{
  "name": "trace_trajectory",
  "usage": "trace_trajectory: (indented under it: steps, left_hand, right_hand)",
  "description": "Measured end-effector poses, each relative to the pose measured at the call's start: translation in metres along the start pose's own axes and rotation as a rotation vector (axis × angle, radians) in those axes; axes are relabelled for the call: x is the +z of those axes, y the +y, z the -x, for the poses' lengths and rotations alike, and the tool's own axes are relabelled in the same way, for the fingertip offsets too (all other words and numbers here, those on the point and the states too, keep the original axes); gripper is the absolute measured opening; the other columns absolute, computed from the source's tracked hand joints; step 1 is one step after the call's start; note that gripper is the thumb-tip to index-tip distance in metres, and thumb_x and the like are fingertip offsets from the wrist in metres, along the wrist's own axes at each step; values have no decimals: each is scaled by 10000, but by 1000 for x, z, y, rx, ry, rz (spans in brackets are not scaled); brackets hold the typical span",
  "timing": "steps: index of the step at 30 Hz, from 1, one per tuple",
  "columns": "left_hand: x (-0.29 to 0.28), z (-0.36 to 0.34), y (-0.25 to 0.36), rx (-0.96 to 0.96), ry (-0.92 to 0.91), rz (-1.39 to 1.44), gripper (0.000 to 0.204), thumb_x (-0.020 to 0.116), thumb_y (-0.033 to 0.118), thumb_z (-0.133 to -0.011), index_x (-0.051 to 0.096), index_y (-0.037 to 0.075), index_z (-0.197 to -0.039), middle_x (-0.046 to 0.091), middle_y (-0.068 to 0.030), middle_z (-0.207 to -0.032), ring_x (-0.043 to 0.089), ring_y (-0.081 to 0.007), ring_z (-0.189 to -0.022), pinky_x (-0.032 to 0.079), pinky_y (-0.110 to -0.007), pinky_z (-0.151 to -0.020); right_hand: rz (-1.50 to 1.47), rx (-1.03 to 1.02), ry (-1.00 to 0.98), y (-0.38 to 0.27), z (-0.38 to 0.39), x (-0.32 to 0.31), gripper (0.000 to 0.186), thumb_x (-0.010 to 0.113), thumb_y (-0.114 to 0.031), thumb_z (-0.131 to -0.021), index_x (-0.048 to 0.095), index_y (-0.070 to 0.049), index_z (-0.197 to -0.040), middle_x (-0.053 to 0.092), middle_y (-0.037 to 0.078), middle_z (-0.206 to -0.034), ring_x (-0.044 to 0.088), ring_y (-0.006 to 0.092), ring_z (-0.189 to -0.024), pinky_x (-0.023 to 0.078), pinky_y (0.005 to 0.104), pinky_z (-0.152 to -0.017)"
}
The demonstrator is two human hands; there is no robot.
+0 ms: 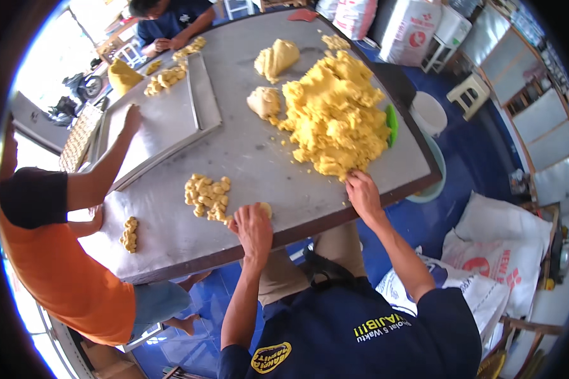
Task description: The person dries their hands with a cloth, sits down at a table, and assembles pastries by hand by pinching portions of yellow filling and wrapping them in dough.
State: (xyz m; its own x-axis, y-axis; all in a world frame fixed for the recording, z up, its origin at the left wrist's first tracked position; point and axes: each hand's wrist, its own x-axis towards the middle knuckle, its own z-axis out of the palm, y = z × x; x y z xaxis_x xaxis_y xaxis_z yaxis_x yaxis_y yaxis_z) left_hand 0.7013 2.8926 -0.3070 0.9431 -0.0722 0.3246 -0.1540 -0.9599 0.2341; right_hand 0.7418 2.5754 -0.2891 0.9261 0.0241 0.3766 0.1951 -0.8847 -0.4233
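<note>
A large heap of crumbly yellow paste [335,117] covers the right part of the metal-topped table [246,151]. At its near edge my right hand [362,192] has its fingers pinched together on a bit of the paste. My left hand [253,232] is at the table's near edge, fingers curled round a flattened piece of pale dough [267,210] that shows past them. Touching or just beside those fingers is a cluster of small dough pieces [207,194]. Two bigger dough lumps, one folded [277,60] and one rounder [264,102], lie left of the heap.
At left, a person in orange [76,278] reaches over a large metal tray [152,129]. Another person [174,25] works at the far end. A short row of dough [129,235] lies near left. A green rim [392,125] shows beside the heap; sacks [480,278] stand right.
</note>
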Motion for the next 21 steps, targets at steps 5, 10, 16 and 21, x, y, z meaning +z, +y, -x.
trace_trajectory:
  steps: [5,10,16,21]
  left_hand:
    - [1,0,12,-277,103,272,143,658,158,-966,643,91,-1092,644,-78,-1059,554,-284,-1117,342,-470,-970]
    - [-4,6,0,-258,193,554,145,629,155,-1016,692,39,-1076,705,-118,-1014,646,-293,-1012,464,-429,-938]
    - [-9,4,-3,-223,188,653,208,715,58,-931,746,24,-1134,729,-134,-1063,695,-281,-954,542,-389,-878]
    - [-9,5,-8,-250,233,712,190,739,80,-930,772,29,-1111,754,-104,-1038,710,-205,-929,551,-344,-856]
  right_hand:
    - [22,-40,-169,11,-2,-30,265,641,30,-870,688,43,-1131,661,231,-1027,640,417,-987,535,484,-860]
    - [15,46,-114,-3,33,-28,383,599,75,-876,648,49,-1255,617,262,-1260,629,412,-1138,541,460,-959]
    - [32,-46,-181,-20,39,-31,517,568,124,-835,638,-1,-1332,618,164,-1392,631,358,-1222,544,398,-1021]
    - [28,-214,-427,-19,37,-38,508,548,100,-857,658,-53,-1329,672,136,-1328,625,310,-1257,561,399,-1006]
